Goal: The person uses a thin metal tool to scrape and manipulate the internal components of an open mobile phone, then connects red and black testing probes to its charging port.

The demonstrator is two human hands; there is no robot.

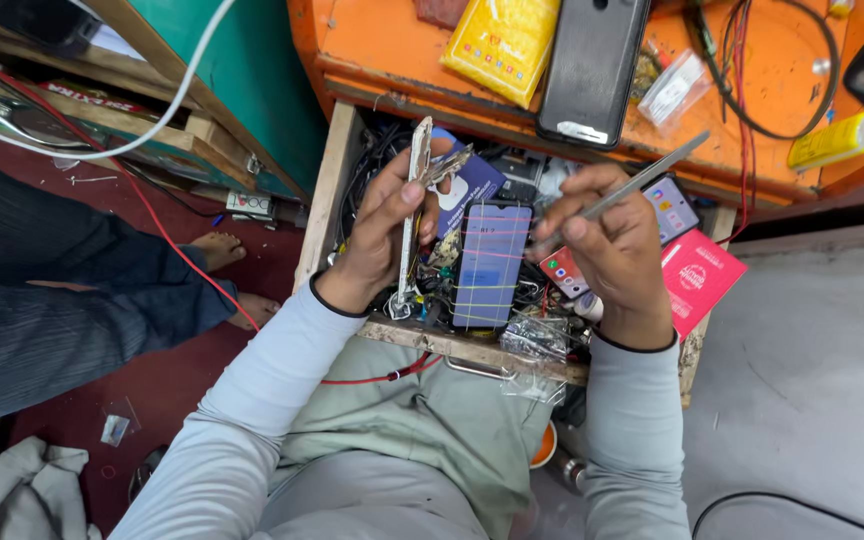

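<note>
We see our left hand (384,232) with fingers (404,196) pinching a phone frame (414,215) held edge-on, while at three o'clock our right hand (614,250) has fingers (577,232) pressed on tweezers (632,188).

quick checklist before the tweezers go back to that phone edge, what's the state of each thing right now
1. Left hand grips the phone, held edge-on and upright over the open drawer: ok.
2. Right hand holds the metal tweezers: ok.
3. Tweezer tips apart from the phone, not yet touching: ok.
4. Tips pinching a small part: cannot tell, hidden by the fingers.
5. Drawer below free of clutter: not ok, screens, wires and bags fill it.
6. Another person's bare feet lie apart from the drawer: ok.
</note>
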